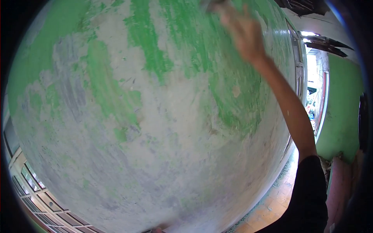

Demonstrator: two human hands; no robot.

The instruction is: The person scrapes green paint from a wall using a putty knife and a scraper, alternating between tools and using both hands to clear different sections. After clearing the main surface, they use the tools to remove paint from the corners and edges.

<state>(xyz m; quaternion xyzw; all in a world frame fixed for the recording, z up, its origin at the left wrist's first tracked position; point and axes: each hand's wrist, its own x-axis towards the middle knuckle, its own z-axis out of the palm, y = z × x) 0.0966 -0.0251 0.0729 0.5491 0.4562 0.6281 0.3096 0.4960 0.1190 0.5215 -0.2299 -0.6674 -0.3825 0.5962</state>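
My right hand [244,35] reaches up to the top of a wall [167,136] with patchy green paint. Its fingers are smeared by motion and close round a scraper [214,5], whose greyish end meets the painted surface at the upper edge of the view. Green paint [149,42] is left in streaks, with pale and grey plaster bared between them. Of my left hand [157,230], only a blurred bit shows at the bottom edge, close to the lower wall; its fingers are mostly hidden.
On the right, a bright doorway [312,89] opens beside another green wall [342,105]. Paint flakes lie on the tiled floor [272,206] along the wall's foot. White-framed window panes [42,198] stand at lower left. Broken dark ceiling pieces [328,44] hang at upper right.
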